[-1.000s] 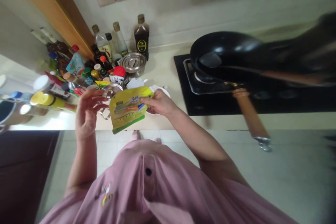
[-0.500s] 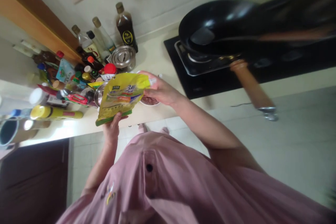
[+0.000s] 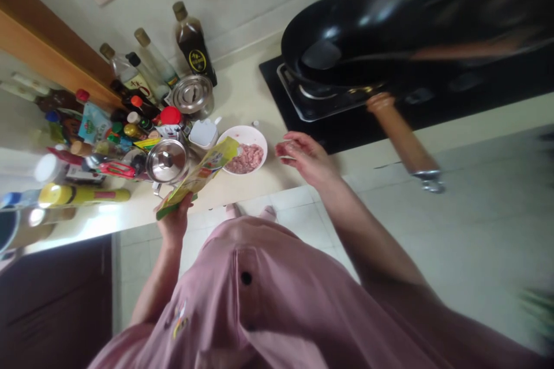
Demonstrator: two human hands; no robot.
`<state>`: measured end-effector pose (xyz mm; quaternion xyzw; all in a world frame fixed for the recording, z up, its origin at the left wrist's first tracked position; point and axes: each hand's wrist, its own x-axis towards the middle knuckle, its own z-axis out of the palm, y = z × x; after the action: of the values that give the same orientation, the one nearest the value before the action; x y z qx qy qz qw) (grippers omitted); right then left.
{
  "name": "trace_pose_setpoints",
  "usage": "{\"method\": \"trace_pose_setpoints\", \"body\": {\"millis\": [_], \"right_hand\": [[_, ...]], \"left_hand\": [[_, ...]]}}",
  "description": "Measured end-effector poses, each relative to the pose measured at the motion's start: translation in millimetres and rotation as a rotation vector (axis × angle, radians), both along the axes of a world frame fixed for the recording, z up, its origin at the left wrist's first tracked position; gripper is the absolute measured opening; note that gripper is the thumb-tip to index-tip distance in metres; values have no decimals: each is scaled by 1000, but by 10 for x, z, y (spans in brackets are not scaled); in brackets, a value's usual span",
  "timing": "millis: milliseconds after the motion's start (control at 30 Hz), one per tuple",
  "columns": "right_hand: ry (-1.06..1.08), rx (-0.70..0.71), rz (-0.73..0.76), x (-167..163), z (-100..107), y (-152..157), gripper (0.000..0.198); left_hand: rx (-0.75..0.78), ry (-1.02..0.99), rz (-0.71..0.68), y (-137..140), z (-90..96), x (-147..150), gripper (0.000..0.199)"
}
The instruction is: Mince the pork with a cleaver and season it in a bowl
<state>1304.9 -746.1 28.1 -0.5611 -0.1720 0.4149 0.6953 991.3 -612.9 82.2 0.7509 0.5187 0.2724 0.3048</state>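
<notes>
Left hand point(image 3: 175, 222) grips tilted yellow pouch point(image 3: 202, 173) by bottom; right hand point(image 3: 308, 160) beside bowl point(image 3: 250, 135), fingers half curled, contents unclear.

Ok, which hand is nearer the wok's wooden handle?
Right. The right hand is between the white bowl and the wooden handle, touching neither; the left hand is farther off, gripping the yellow pouch left of the bowl.

Pouch point(image 3: 203, 172): yellow, green lower edge point(image 3: 168, 210). Bowl point(image 3: 258, 137): white. Mince point(image 3: 246, 159): pink. Shirt point(image 3: 294, 277): dusty pink, dark button point(image 3: 246, 278). Wok point(image 3: 346, 17): black; handle point(image 3: 402, 135), orange-brown. Hob point(image 3: 346, 134): black. Pot point(image 3: 167, 161): silver. Jar lid point(image 3: 171, 116): red. Bottle point(image 3: 190, 36): dark brown; label point(image 3: 198, 61), black, ringed yellow. Tiles point(image 3: 433, 225): pale grey. Counter point(image 3: 237, 92): cream.
</notes>
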Motion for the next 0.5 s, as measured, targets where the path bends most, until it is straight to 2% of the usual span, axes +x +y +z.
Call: {"method": "trace_pose_setpoints", "body": {"millis": [100,200,500], "right_hand": [[35,-4,-5,-6,-16,-22,40],[40,-7,-4,0,-17,-18,41],[8,-17,19,5,-16,43,38]], "left_hand": [[-15,-84,136,-18,-32,46,35],[-61,-92,161,-33,-39,74,36],[-42,-87,180,-84,3,54,34]]}}
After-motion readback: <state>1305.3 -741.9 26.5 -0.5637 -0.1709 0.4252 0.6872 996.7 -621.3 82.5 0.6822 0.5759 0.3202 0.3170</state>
